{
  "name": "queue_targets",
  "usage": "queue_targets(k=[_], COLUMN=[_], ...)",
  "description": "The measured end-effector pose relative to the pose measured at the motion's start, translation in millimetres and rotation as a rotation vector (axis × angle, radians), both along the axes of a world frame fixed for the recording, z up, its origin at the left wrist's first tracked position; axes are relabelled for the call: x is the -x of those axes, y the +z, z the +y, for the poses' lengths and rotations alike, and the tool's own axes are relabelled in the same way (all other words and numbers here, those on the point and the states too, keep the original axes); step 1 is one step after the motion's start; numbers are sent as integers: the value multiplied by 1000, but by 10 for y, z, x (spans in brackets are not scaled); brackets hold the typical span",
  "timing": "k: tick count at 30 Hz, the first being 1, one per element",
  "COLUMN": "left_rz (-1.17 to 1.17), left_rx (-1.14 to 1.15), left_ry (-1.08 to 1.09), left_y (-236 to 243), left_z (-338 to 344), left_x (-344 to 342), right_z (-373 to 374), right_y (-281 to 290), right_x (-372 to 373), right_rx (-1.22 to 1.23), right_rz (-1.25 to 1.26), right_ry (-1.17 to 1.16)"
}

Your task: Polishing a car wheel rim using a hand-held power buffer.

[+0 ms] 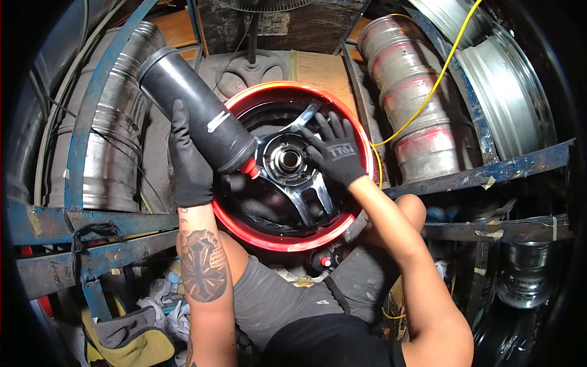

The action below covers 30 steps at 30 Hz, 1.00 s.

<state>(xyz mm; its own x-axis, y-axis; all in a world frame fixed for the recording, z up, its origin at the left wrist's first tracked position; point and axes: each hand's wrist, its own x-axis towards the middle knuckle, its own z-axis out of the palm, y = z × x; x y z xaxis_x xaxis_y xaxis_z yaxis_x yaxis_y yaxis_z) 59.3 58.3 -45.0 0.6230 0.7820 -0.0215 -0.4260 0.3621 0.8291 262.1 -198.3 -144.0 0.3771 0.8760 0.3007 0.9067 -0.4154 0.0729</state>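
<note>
My left hand (189,156), in a black glove, grips a long black cylinder (189,98) with a white mark on its side and a red fitting (249,167) at its lower end, held tilted over the left part of a wheel. The wheel (281,243) has a glossy red rim, a dark inside and polished spokes (321,202) round a central hub (290,160). My gloved right hand (333,150) lies with fingers spread and bent on the wheel's upper right, by a spoke. It holds nothing that I can see.
Blue metal racks (520,164) flank me, holding stacked silver rims on the left (98,165) and right (422,110). A fan on a stand (249,67) is behind the wheel. A yellow cable (428,101) runs down the right. Cloths (140,330) lie at the lower left.
</note>
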Motion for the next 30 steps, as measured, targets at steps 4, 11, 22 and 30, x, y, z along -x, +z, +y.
queue_targets(k=[4,11,22,30], left_rz=[-13,10,-10,-193], left_rx=[-75,-21,-46,-9], left_ry=[55,82,161,125], left_y=[-4,-23,-58,-56], left_z=[-27,-129,-119,-4], left_x=[34,-67,-154,85], right_z=[-378,154,140,-298], right_y=[265,471,519,27], right_x=[338,1748,1715,-22], right_rx=[133,-704,-1104,-84], right_rz=[56,1800,2689,383], right_ry=[-111,35,73,-102])
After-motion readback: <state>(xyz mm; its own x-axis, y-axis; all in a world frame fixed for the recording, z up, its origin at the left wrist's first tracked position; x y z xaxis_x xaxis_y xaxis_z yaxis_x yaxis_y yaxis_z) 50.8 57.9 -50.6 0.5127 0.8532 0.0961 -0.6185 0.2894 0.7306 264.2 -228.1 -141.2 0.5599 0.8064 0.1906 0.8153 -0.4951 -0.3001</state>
